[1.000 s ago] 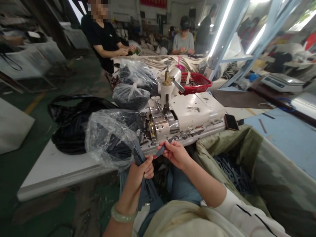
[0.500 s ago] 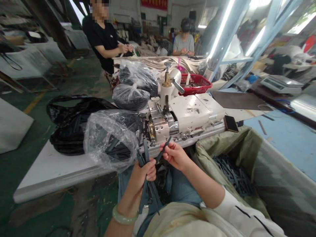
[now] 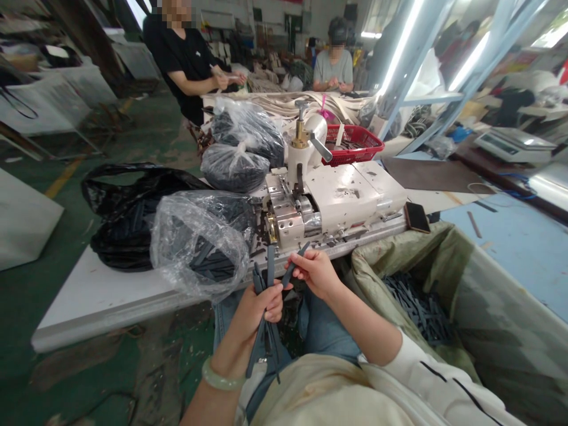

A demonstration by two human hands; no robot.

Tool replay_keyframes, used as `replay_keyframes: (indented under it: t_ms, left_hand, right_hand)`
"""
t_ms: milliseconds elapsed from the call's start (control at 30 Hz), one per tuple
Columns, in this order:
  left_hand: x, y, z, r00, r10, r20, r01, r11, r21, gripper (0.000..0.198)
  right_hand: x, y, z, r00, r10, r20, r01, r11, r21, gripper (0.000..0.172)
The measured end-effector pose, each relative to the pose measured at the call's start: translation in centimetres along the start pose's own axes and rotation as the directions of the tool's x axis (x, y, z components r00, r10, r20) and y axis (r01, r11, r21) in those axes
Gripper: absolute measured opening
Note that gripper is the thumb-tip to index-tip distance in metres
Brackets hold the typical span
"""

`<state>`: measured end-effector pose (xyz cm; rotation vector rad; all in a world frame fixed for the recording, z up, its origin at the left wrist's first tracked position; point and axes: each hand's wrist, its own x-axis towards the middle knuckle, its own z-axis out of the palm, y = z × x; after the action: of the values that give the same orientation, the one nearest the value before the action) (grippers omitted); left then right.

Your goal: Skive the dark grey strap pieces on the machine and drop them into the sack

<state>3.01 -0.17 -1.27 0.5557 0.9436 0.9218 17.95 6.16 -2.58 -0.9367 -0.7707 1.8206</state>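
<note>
Above the jeans-clad lap [image 3: 328, 334], the left hand [image 3: 260, 309] grips a bundle of blue-grey strips [image 3: 259, 281], and the right hand [image 3: 316, 274] pinches 1 strip [image 3: 288, 276] just beside the bundle. Beyond, a white industrial machine [image 3: 348, 195] stands on the table [image 3: 102, 296], with 1 open clear plastic bag [image 3: 190, 228] left of it.

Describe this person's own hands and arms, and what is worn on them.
Both the left hand and the right hand are ungloved, and the forearms are uncovered. A smooth, rounded pale-green bangle circles the left wrist. The right upper arm wears a white sleeve marked with dark lines, ending near the elbow.
</note>
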Motion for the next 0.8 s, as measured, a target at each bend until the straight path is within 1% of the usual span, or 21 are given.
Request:
replay_keyframes:
  t_ms: [133, 233, 467, 667, 733, 800]
  left_hand:
    - [-0.1, 0.1, 0.1, 1.000, 0.013, -0.014, -0.013, 1.000, 0.003, 0.028]
    - [-0.2, 0.1, 0.1, 1.000, 0.022, -0.017, -0.022, 1.000, 0.017, 0.025]
    - [-0.5, 0.1, 0.1, 0.998, 0.049, -0.027, -0.048, 0.999, 0.024, 0.021]
    - [-0.3, 0.1, -0.2, 0.998, 0.043, -0.046, -0.044, 0.999, -0.007, 0.025]
    - [-0.3, 0.2, -0.5, 0.998, 0.039, -0.047, -0.040, 0.999, -0.012, 0.029]
    - [-0.3, 0.2, -0.8, 0.998, 0.041, -0.057, -0.042, 0.999, -0.015, 0.032]
  right_hand:
    - [0.0, 0.1, -0.5, 0.996, 0.046, 0.082, -0.051, 0.997, 0.060, 0.035]
    - [-0.1, 0.1, -0.7, 0.993, 0.046, 0.108, -0.055, 0.995, 0.081, 0.036]
    - [0.0, -0.1, -1.1, 0.993, 0.020, 0.118, -0.024, 0.999, 0.031, 0.038]
    - [0.8, -1.3, -0.9, 0.989, -0.089, 0.119, 0.100, 0.991, -0.085, 0.035]
    - [1.6, -1.9, -0.7, 0.991, -0.063, 0.118, 0.073, 0.994, -0.084, 0.037]
    - [2.6, -2.6, -0.6, 0.997, -0.018, 0.070, 0.024, 0.996, -0.087, 0.041]
